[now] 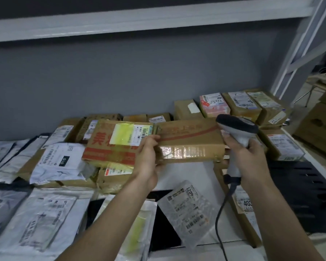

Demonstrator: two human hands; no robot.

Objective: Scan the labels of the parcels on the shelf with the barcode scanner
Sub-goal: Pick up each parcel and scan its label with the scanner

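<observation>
Cardboard box (190, 142): matt brown board, front edge bound in glossy clear tape. Barcode scanner (237, 136): smooth grey plastic (darker matt head). Poly mailer (188, 210): shiny crinkled film. Shelf beam (139, 21): white-painted metal

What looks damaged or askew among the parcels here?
The cardboard box gripped by the left hand has a crushed, torn lower right corner. The box with red print lies tilted across other parcels. The right hand holds the barcode scanner.
</observation>
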